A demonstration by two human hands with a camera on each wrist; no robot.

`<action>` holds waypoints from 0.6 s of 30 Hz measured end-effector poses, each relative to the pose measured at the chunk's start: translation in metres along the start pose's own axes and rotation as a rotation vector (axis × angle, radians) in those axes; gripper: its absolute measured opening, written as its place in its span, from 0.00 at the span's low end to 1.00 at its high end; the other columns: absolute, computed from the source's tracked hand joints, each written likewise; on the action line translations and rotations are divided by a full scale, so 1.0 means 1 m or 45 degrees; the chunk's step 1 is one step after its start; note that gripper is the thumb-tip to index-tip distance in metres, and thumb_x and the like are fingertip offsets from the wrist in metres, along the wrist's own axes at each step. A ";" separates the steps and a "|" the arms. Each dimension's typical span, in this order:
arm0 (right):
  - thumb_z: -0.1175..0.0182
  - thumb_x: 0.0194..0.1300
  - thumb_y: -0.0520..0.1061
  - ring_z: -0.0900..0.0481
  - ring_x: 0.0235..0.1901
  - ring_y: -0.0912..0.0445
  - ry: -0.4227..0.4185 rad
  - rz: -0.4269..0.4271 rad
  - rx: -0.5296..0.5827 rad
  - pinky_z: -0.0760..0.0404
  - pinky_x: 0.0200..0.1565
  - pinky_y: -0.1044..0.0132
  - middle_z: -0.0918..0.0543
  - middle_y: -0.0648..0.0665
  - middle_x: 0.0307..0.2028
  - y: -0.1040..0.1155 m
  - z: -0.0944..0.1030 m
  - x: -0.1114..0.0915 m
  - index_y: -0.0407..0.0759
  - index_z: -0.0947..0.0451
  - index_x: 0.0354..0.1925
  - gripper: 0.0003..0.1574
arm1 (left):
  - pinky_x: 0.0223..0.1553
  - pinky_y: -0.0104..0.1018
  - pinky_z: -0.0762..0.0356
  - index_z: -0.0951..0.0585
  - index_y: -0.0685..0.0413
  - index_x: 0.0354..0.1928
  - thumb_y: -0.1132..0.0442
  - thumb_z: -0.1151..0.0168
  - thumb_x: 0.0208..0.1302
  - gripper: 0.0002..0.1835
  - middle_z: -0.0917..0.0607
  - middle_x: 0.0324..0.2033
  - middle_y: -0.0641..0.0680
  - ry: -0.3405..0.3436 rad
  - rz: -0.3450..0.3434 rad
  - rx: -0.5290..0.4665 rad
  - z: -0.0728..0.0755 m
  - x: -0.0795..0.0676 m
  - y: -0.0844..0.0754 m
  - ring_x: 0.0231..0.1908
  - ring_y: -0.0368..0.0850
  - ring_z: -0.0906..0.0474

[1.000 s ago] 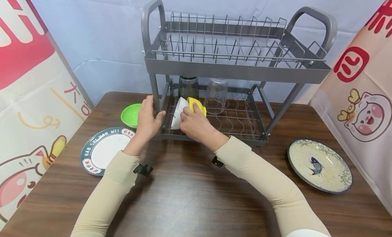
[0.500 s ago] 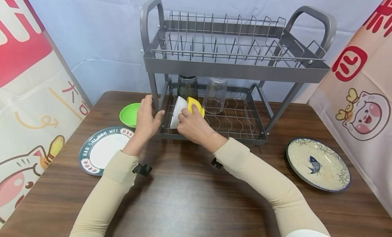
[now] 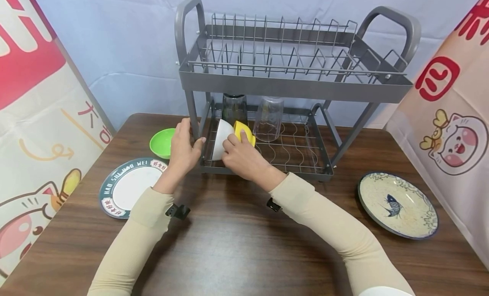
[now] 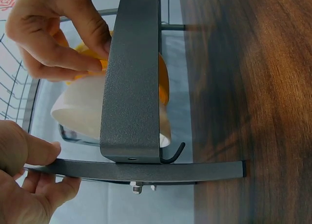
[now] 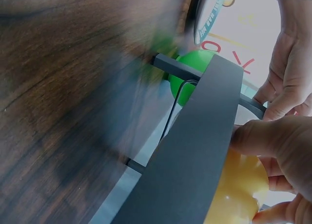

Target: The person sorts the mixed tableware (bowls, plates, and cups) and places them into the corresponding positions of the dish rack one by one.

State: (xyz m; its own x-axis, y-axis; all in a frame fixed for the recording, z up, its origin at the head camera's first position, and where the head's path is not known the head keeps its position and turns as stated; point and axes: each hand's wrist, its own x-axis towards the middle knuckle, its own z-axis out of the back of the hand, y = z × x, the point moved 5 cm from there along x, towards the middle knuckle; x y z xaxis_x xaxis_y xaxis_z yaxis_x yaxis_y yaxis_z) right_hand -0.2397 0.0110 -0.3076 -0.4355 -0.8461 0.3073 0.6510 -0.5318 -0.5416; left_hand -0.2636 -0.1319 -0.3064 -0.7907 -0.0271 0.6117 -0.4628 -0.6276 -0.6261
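Observation:
In the head view my right hand point(image 3: 244, 156) pinches a yellow bowl point(image 3: 244, 132) tilted on its side on the lower tier of a grey dish rack point(image 3: 298, 87). A white bowl point(image 3: 221, 141) stands tilted against it on the left, and my fingers lie close to it. My left hand point(image 3: 183, 149) grips the rack's front left post, thumb on one side and fingers on the other, as the left wrist view shows. The right wrist view has the yellow bowl point(image 5: 239, 185) between my thumb and fingers, partly hidden by the rack's front bar.
Behind the bowls stand a dark glass point(image 3: 234, 109) and a clear glass point(image 3: 269, 119), both upside down. Left of the rack are a green bowl point(image 3: 160, 143) and a green-rimmed plate point(image 3: 131, 190). On the right lies a fish-patterned plate point(image 3: 397, 207). The upper tier has wire dividers.
The white bowl's tilt has shifted slightly beside the yellow one. My right hand stays on the yellow bowl and my left hand stays on the post.

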 end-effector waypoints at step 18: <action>0.42 0.57 0.32 0.32 0.41 0.45 -0.214 0.047 0.021 0.28 0.48 0.46 0.29 0.41 0.33 -0.001 -0.001 -0.007 0.40 0.21 0.23 0.09 | 0.37 0.45 0.34 0.30 0.63 0.48 0.76 0.37 0.53 0.20 0.28 0.37 0.61 -0.004 0.025 0.004 0.000 0.000 0.002 0.37 0.55 0.32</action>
State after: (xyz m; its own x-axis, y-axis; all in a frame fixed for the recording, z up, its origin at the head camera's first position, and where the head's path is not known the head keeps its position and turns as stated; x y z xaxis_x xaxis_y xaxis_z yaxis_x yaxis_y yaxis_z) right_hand -0.2376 0.0177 -0.3101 -0.3015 -0.8585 0.4148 0.6757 -0.4993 -0.5424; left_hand -0.2650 -0.1331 -0.3078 -0.7983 -0.0419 0.6008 -0.4460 -0.6293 -0.6365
